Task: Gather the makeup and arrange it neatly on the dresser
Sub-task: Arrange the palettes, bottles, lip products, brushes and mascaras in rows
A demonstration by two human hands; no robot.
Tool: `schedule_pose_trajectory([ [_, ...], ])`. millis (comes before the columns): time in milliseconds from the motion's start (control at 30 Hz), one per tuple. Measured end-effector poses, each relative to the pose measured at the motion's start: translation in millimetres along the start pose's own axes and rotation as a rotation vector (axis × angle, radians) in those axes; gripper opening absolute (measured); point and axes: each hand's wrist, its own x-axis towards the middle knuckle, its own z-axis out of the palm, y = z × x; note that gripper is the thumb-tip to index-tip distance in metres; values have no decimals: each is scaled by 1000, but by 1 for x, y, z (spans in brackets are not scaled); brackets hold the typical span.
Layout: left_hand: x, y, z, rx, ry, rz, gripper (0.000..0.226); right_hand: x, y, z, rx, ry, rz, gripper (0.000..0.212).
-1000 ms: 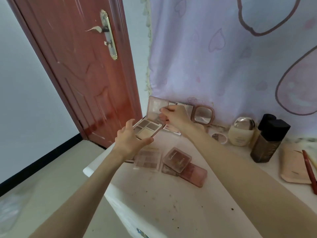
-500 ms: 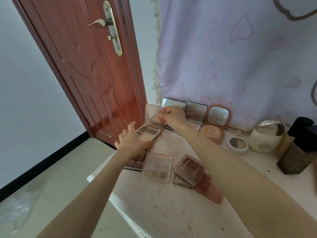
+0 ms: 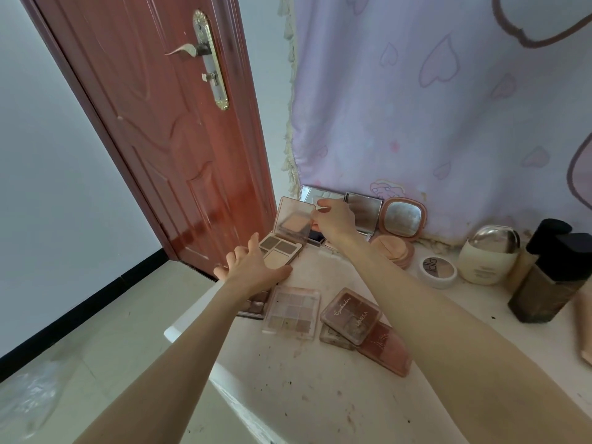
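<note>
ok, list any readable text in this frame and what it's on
"Eyeshadow" in script (a rough reading) and "UNIELA" (uncertain letters): lid of the small brown palette.
"ild"-like dark letters, partly cut off: lid of the round white jar.
Script mark on the pink palette under it: too blurred to read.
Faint print on the cream bottle: too small to read.
Nothing else carries legible text.

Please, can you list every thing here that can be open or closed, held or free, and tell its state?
Pink three-pan contour palette: open, lid up.
Right hand: pinches that lid's edge.
Left hand: fingers spread, steadies the palette's base.
Clear nine-pan eyeshadow palette: closed, flat, free.
Brown square palette: closed, stacked on others.
Round pink mirror compact: open, upright.
Red wooden door: closed.
</note>
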Motion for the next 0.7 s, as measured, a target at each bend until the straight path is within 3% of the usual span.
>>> schedule_pose_trajectory([
  [233, -27, -14, -4, -68, 21, 50, 87, -54, -2, -23, -76, -21, -126, 34],
  [433, -61, -37, 11, -220, 110, 95, 84, -99, 19, -49, -465, -59, -401, 25],
  [533, -72, -37, 19, -309, 205, 108, 81, -94, 31, -71, -696, 54, -342, 25],
  [700, -81, -33, 28, -261, 305, 97, 80, -89, 48, -89, -678, 84, -174, 12],
])
